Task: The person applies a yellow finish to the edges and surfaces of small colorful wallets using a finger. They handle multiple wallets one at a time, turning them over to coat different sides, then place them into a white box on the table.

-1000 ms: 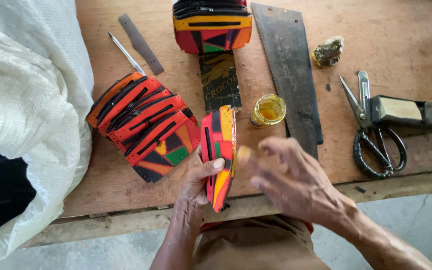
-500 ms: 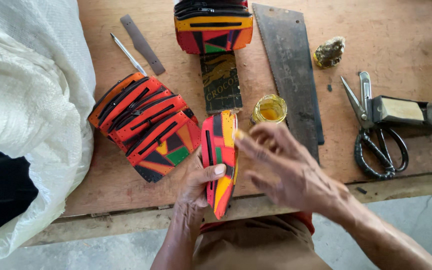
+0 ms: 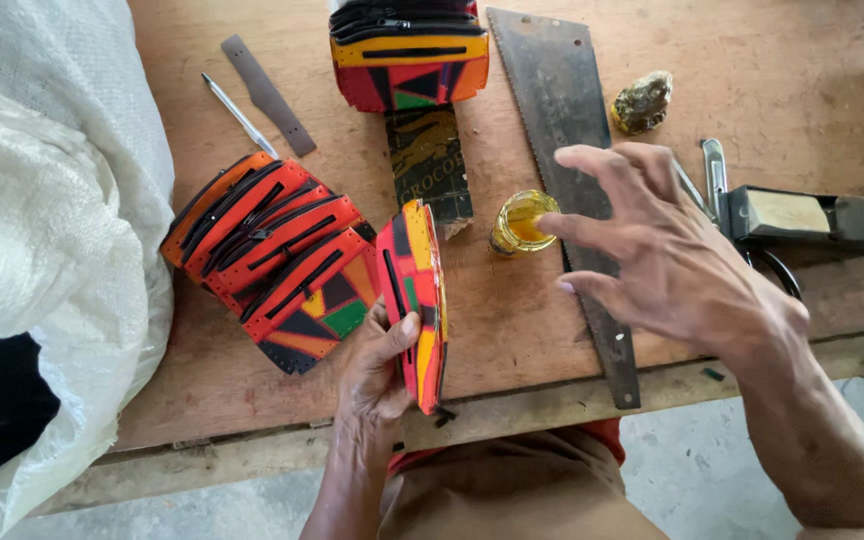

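The left hand [image 3: 377, 375] grips a colourful patchwork pouch [image 3: 414, 300] on its edge at the front of the bench [image 3: 252, 390], thumb pressed against the near face and fingers wrapped behind, so the open seam points up and away. The right hand [image 3: 667, 260] holds nothing; its fingers are spread and loose in the air, the fingertips just beside a small jar of yellow glue [image 3: 522, 222] that stands on the bench a little beyond the pouch. To my eye this is the gluing step: the pouch is held ready and the free hand is going for glue. The next move would call for a light dip of a fingertip into that narrow jar without tipping it, then a steady smear along the seam while the left hand keeps the pouch from flopping. Left of the pouch a fanned stack of finished pouches [image 3: 272, 255] leans towards the bench's left side; another stack [image 3: 407, 50] sits at the back edge. A saw [image 3: 562, 130] lies past the jar, a white sack [image 3: 42, 230] hangs over the left end.
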